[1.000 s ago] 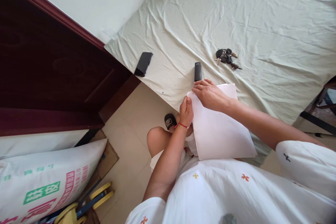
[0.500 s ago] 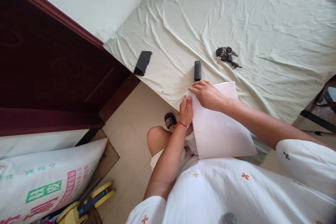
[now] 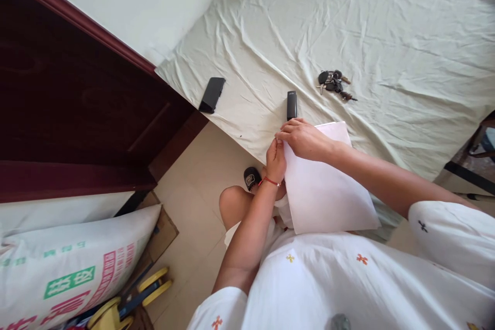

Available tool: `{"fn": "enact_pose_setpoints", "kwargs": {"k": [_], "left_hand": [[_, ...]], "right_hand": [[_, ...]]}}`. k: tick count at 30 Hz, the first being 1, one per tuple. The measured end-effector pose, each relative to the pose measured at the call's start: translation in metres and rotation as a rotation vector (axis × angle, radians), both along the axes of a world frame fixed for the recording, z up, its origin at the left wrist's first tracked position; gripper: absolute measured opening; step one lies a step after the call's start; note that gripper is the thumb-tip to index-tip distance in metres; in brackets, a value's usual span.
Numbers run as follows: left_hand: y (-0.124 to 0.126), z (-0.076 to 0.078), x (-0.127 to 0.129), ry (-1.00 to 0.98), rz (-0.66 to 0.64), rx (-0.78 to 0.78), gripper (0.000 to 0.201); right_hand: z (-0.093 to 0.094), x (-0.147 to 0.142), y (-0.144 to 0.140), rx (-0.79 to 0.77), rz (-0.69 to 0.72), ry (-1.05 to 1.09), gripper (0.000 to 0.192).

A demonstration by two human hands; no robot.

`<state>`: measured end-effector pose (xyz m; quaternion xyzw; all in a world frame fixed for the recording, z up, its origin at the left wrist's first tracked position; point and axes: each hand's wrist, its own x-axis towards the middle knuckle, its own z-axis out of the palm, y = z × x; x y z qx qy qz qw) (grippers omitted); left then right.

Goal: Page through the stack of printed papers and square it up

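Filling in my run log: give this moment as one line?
left hand: pinching paper's corner | right hand: flat on white paper | paper: on bed edge | nearby: stapler, keys, phone

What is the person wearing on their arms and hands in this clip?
Both forearms are bare, no gloves. The left hand has a thin red string bracelet at the wrist. The right hand shows no jewellery. Short white sleeves carry small cross-shaped motifs in orange, yellow and dark.

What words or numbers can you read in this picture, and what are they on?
Big white sack: green and pink printed characters, cut off and tilted, not readable.
Small black device on the sheet: tiny mark at its top, too small to read.
Slipper: a logo patch, blurred.
White paper: no writing shows.
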<state>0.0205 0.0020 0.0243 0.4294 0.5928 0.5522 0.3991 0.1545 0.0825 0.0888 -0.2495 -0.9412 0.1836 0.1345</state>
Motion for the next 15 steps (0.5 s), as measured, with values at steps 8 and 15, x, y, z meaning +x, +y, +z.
{"fn": "enact_pose_setpoints", "kwargs": {"k": [8, 15], "left_hand": [[-0.003, 0.004, -0.004, 0.138, 0.021, -0.057, 0.069], [0.001, 0.016, 0.001, 0.213, -0.075, 0.004, 0.06]], "right_hand": [[0.015, 0.015, 0.015, -0.147, -0.106, 0.014, 0.035], [0.019, 0.014, 0.013, -0.1, -0.058, -0.033, 0.032]]}}
